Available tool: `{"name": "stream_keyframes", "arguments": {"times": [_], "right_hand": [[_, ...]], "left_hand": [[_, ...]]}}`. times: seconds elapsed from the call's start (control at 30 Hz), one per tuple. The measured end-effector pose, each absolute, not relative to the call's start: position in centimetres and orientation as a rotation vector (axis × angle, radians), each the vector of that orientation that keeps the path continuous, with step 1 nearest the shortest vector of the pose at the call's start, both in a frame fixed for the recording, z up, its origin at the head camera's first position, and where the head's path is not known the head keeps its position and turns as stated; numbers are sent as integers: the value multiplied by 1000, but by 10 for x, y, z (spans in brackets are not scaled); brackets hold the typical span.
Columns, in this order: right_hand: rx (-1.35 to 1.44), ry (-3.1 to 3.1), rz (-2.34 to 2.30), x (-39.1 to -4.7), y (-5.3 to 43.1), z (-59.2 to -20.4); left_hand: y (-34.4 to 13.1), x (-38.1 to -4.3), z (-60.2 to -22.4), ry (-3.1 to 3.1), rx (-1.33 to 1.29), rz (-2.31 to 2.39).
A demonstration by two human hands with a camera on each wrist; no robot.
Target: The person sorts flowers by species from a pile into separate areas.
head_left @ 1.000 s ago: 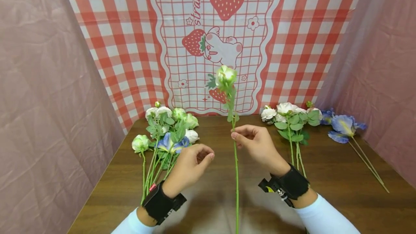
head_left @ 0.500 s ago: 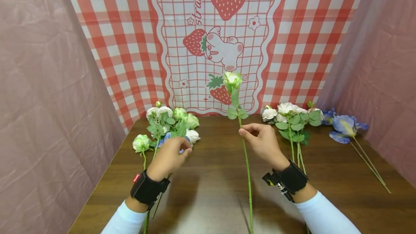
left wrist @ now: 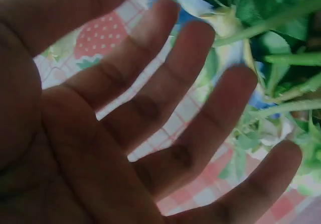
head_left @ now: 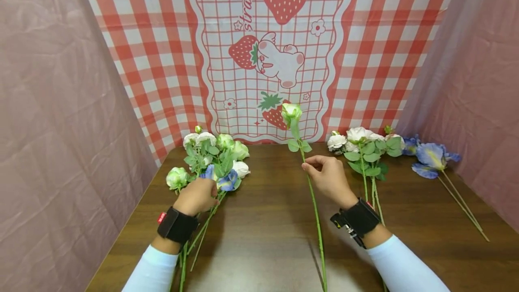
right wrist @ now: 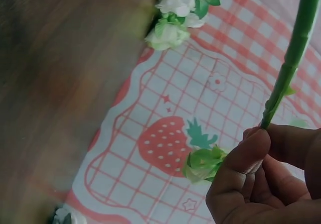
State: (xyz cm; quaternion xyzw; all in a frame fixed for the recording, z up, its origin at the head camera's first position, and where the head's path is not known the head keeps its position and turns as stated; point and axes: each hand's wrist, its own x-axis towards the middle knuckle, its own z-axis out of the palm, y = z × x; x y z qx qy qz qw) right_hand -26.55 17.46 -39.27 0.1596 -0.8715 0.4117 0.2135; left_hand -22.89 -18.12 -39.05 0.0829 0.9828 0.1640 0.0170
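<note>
With our right grip (head_left: 329, 180) we are pinching the stem of a pale green rose (head_left: 292, 111) between thumb and finger, and its flower is standing above the counter (head_left: 263, 242), before the strawberry cloth (head_left: 220, 80). Our left grip (head_left: 196, 196) is hovering near the blue flower (head_left: 228, 180), its fingers being apart, slightly bent, and holding nothing.

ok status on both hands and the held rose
Right hand pinching pale green rose by its stem. Left hand empty by left flower bunch, blocking part of it from head view.
</note>
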Motion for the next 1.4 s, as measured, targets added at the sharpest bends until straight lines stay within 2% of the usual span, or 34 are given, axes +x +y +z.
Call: {"name": "stream_keyframes", "arguments": {"times": [0.57,1.4], "right_hand": [[474,-2504,886,-279,180,-415],[353,-2721,742,-292,194,-437]], "left_hand": [[-189,-235,-406,2968,267,458],[-186,-234,-410,2998,341,359]]}}
